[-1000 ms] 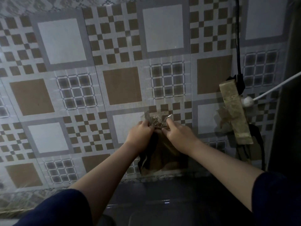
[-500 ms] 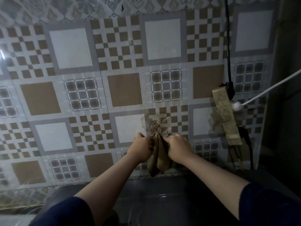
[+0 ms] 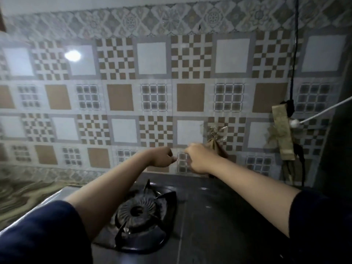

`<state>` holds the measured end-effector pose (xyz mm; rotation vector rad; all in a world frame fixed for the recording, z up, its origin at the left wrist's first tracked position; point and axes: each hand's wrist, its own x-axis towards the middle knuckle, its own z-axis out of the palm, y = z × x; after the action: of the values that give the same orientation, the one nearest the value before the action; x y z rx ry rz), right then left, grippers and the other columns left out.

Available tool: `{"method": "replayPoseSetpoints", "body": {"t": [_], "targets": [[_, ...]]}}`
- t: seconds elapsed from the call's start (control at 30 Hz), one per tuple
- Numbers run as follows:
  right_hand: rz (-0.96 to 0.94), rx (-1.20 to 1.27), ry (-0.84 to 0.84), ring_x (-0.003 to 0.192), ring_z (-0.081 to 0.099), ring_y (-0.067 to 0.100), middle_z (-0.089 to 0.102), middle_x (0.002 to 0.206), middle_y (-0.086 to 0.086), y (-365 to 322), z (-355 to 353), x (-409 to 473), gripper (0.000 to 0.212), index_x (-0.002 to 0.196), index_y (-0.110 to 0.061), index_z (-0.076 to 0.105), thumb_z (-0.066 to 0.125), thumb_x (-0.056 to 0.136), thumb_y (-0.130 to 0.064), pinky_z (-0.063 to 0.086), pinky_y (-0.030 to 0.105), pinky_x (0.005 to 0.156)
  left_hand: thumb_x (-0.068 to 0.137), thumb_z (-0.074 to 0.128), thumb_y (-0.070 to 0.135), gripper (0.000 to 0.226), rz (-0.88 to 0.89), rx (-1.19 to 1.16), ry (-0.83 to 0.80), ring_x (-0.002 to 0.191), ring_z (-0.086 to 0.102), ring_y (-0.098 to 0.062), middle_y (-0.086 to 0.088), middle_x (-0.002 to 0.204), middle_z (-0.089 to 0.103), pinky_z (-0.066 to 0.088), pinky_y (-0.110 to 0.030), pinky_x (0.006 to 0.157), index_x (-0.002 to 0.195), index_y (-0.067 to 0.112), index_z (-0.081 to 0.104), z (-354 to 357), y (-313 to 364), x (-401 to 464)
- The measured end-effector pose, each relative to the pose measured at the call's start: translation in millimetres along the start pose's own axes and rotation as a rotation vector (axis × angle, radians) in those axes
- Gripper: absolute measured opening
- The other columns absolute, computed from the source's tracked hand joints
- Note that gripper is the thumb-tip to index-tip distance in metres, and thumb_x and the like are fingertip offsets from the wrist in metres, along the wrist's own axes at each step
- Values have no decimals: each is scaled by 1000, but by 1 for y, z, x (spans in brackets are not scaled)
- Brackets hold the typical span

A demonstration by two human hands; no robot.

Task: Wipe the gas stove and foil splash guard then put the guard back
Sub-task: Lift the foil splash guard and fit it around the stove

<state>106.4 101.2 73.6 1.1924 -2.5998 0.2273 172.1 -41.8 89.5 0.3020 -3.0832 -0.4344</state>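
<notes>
A brown cloth hangs from a small taped hook on the wall. My right hand is curled in a fist just left of and in front of the cloth, hiding its lower part. My left hand is also curled, nearly touching the right, with nothing seen in it. Below my arms lies the dark gas stove with its black burner and grate. A glossy checked covering lines the wall behind the stove.
A taped-over power strip hangs on the wall at right, with a black cable above it and a white cord plugged in. A patterned counter lies left of the stove. A dark upright surface closes the right side.
Both hands gripped the cloth at the hook before; now they are off to its left while it hangs. The view has pulled back, and the burner now shows.
</notes>
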Motion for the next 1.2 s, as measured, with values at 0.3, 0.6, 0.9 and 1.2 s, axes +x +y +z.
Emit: {"method": "replayPoseSetpoints", "body": {"t": [0.3, 0.6, 0.9, 1.2], "targets": [[-545, -163, -243, 97, 62, 30, 64, 106, 11, -192, 18, 3, 28, 108, -9, 65, 54, 83, -17, 53, 36, 74, 94, 52, 34, 40, -245, -2, 12, 86, 53, -19, -16, 102, 67, 39, -29, 76, 102, -2, 67, -8, -148, -146], [-827, -241, -279, 115, 57, 33, 61, 125, 11, -370, 87, 29, 39, 126, -10, 57, 50, 91, -25, 51, 39, 92, 93, 57, 30, 22, -627, -134, -15, 76, 46, -17, -7, 83, 54, 35, -25, 57, 86, 9, 58, 25, -316, -303], [-953, -269, -439, 117, 58, 32, 60, 129, 11, -522, 168, 52, 41, 130, -15, 55, 53, 90, -26, 50, 41, 96, 93, 55, 32, 33, -940, -181, -45, 113, 54, -26, -15, 123, 58, 40, -26, 83, 113, 6, 57, 73, -436, -425], [-939, -315, -556, 112, 61, 31, 64, 122, 12, -595, 228, 71, 38, 123, -9, 60, 55, 89, -25, 52, 36, 93, 85, 63, 46, 65, -1127, -263, 9, 125, 45, -33, -19, 137, 45, 38, -31, 96, 132, 5, 42, 107, -513, -476]]}}
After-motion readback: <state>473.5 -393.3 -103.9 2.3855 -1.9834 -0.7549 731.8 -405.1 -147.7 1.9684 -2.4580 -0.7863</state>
